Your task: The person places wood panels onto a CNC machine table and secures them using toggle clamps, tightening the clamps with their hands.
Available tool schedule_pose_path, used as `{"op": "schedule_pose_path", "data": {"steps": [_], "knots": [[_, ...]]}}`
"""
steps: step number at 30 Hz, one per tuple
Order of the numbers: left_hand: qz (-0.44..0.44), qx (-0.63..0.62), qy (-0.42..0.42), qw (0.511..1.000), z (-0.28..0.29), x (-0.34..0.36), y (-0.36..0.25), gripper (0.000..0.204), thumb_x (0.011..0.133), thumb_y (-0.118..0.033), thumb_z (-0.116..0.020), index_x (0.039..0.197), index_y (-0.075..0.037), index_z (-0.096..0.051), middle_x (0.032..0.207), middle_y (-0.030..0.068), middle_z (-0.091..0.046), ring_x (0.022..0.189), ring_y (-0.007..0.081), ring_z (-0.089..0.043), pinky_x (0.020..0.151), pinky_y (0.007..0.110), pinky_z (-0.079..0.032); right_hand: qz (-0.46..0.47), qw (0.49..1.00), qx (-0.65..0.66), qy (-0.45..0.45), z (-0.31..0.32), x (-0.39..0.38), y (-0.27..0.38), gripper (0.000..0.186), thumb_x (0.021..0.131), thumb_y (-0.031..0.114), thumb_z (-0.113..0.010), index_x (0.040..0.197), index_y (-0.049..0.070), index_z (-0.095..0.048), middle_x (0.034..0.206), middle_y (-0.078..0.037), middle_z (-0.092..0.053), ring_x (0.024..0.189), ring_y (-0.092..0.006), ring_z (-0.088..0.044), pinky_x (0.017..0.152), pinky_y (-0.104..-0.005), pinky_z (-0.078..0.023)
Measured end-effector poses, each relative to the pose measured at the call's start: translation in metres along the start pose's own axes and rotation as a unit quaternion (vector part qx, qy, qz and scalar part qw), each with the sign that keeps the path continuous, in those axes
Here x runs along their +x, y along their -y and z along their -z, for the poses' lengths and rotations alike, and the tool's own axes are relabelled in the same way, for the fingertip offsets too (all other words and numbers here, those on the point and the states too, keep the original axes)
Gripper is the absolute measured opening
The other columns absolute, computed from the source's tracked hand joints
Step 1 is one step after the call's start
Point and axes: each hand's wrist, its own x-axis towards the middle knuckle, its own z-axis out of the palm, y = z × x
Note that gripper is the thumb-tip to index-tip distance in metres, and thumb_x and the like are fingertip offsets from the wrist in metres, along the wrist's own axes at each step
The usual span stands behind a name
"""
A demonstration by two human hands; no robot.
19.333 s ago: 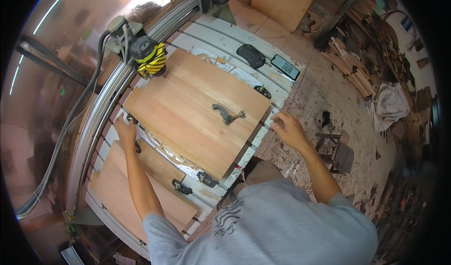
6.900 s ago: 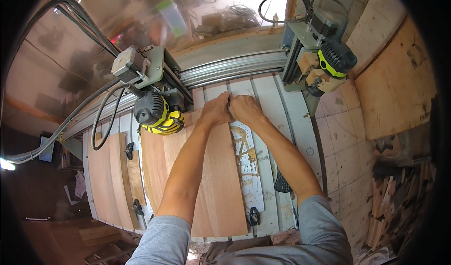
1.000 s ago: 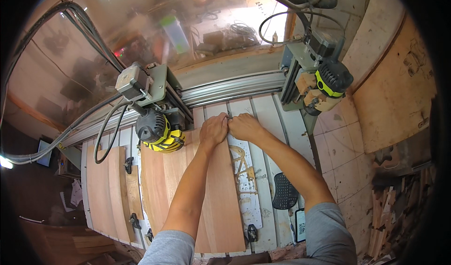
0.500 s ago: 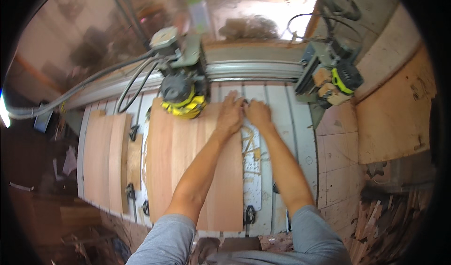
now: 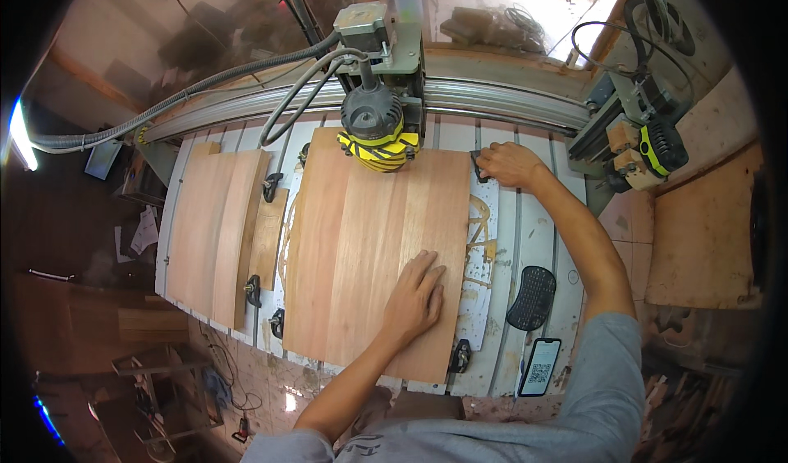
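The laminated wooden panel [image 5: 349, 249] lies on the slotted tabletop [image 5: 535, 225]. Hold-down clamps [image 5: 461, 356] stand at the panel's other three corners, tightness indeterminable. At its far-right corner, the right hand [image 5: 510, 166] has its grip closed on a black clamp [image 5: 476, 167], apparently the unfinished one. The left hand [image 5: 414, 305] rests on the panel, grip open.

A black keyboard [image 5: 531, 298] is lying on the worktop [image 5: 538, 233], and a phone [image 5: 540, 367] with a lit screen is resting near it. Beyond the right edge a large brown board [image 5: 698, 241] is showing, while a light tube [image 5: 22, 137] is glowing at far left.
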Motion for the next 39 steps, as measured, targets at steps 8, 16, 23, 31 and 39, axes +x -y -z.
{"op": "schedule_pose_path", "data": {"steps": [8,16,23,31,39], "knots": [[-0.008,-0.009,-0.015,1.0,-0.003,0.0,0.003,0.033,0.087,-0.002,-0.062,0.119,0.001,-0.063,0.138,0.0218,-0.054,0.134,0.0411,-0.048,0.113,0.049,-0.039,-0.221,0.969,0.102,-0.048,-0.007,0.003,0.038,0.027,0.093,0.026,-0.063,0.089,0.0,-0.069,0.086,-0.022,-0.071,0.081,-0.0377,-0.071,0.076,-0.0455,-0.056],[-0.027,-0.006,-0.036,0.999,-0.004,-0.001,0.004,0.033,0.086,-0.002,-0.064,0.119,0.001,-0.063,0.138,0.0207,-0.055,0.133,0.0394,-0.049,0.112,0.046,-0.041,-0.246,0.958,0.117,-0.092,-0.016,0.001,0.034,0.037,0.096,0.03,-0.057,0.084,-0.003,-0.071,0.079,-0.027,-0.069,0.079,-0.0426,-0.07,0.075,-0.0511,-0.056],[-0.024,-0.018,-0.044,0.999,-0.004,-0.006,0.003,0.031,0.087,-0.002,-0.062,0.117,0.001,-0.063,0.138,0.0208,-0.055,0.133,0.0403,-0.048,0.113,0.047,-0.04,-0.316,0.94,0.11,-0.064,-0.019,0.011,0.047,0.033,0.091,0.024,-0.054,0.087,-0.002,-0.074,0.088,-0.025,-0.072,0.084,-0.0422,-0.071,0.083,-0.0498,-0.056],[-0.021,-0.06,-0.042,0.997,-0.003,-0.013,0.012,0.031,0.088,-0.005,-0.064,0.119,-0.002,-0.065,0.141,0.0222,-0.053,0.136,0.038,-0.047,0.114,0.043,-0.039,-0.599,0.747,0.277,-0.079,-0.01,0.045,0.073,0.042,0.092,0.033,-0.055,0.108,-0.001,-0.073,0.114,-0.026,-0.07,0.108,-0.0422,-0.068,0.091,-0.0476,-0.055],[0.11,0.032,-0.207,0.972,0.094,-0.125,0.072,0.034,0.092,-0.014,-0.062,0.122,0.002,-0.063,0.133,0.024,-0.058,0.131,0.0384,-0.05,0.112,0.047,-0.037,-0.536,0.719,0.387,-0.214,0.008,-0.057,0.129,0.056,0.096,0.052,-0.056,0.091,-0.002,-0.071,0.094,-0.025,-0.071,0.093,-0.0455,-0.067,0.08,-0.0498,-0.052]]}}
